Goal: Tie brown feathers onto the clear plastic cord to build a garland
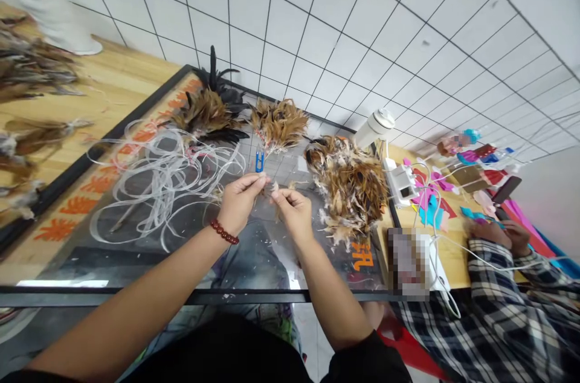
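My left hand [243, 197], with a red bead bracelet on the wrist, is closed in a pinch; what lies in its fingertips is too small to name. Close beside it, my right hand [293, 206] pinches a small pale feather [275, 188]. Just beyond my fingers lie blue thread snips [260, 160]. A brown feather bundle [281, 123] rests behind the snips, and a brown and black feather bundle [208, 111] is to its left. Loops of translucent ribbon [158, 180] spread left of my hands. A large pile of brown feathers [353, 183] lies to the right.
The dark-framed glass table top [136, 271] lies under my forearms. More feathers [34, 63] and a white spool [49, 8] are at the far left. A white bottle [377, 124] and power strip [401, 183] stand right. A person in plaid sleeves [492, 268] handles coloured pieces there.
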Tool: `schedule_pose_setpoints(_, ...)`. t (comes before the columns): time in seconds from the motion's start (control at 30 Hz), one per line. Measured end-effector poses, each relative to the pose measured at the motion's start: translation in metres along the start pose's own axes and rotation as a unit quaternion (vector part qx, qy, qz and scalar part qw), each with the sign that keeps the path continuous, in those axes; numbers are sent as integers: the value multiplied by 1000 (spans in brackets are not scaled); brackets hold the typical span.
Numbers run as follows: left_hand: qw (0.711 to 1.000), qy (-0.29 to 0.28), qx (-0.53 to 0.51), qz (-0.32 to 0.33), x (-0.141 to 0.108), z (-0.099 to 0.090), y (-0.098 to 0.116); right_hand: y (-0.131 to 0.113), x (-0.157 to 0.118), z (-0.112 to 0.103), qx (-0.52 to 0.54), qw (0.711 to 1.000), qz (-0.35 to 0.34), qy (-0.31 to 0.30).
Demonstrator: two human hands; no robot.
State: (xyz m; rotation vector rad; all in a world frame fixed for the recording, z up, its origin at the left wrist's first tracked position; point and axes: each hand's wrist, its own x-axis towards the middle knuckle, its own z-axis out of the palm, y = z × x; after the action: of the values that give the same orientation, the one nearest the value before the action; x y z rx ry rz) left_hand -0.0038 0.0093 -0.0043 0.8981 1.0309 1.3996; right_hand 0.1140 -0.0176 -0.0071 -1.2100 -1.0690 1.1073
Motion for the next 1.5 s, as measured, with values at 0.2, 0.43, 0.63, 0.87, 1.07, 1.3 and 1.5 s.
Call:
schedule_pose_setpoints(0.2, 983, -140, -47, -109, 1, -2, 2, -1, 1, -4, 51, 997, 40, -29)
schedule_pose_setpoints(0.43, 972, -196, -52, -115, 1, -3, 13, -8, -2, -8, 34, 994, 92, -57)
schedule_pose_setpoints(0.63, 981, -45, -166, -87, 10, -6, 19, -8, 10, -34, -167, 980, -65, 87)
schedule_pose_setpoints(0.87, 980, 28, -179, -83, 14, -10, 19, -13, 4, -36, -460, 881, -106, -35)
schedule_pose_setpoints(1.07, 989, 29, -114, -92, 11, -6, 12, -11, 4, -32, -403, 911, -63, -58)
schedule_pose_setpoints(1.3, 996, -38, -12, -78, -2, 5, -3, -12, 4, -15, 22, 996, 74, -49)
schedule_pose_setpoints(1.5, 993, -83, -33, -81, -6, 6, -8, -12, 2, -6, 67, 992, 100, -25)
